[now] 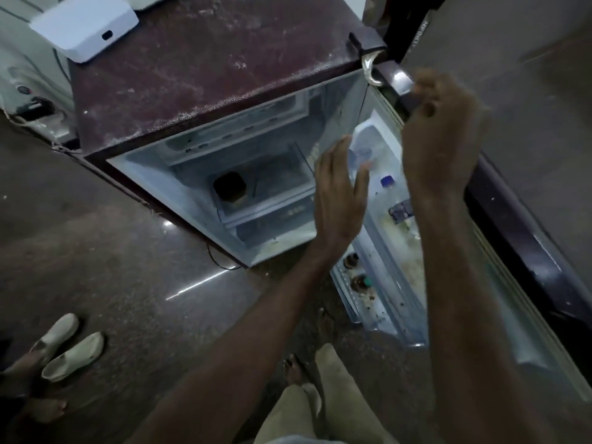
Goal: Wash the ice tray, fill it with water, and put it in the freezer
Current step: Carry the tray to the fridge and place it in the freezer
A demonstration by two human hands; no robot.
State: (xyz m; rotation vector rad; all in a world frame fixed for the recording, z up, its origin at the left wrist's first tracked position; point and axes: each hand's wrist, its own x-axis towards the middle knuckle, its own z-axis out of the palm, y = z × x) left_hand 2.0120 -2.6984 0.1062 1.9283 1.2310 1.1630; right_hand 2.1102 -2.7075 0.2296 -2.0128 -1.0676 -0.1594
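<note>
The door (400,82) is gripped by the right hand (443,133); the left hand (339,193) is held flat, empty. The ice tray is not seen; once filled, it is best held level by both ends.

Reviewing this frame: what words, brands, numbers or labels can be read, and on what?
No text reads with certainty.
Pale lettering on the dark panel above the fridge door: rotated, too blurred.
Printed blue packet in the door: too small.
Marks on the fridge's inner strip: blurred.
</note>
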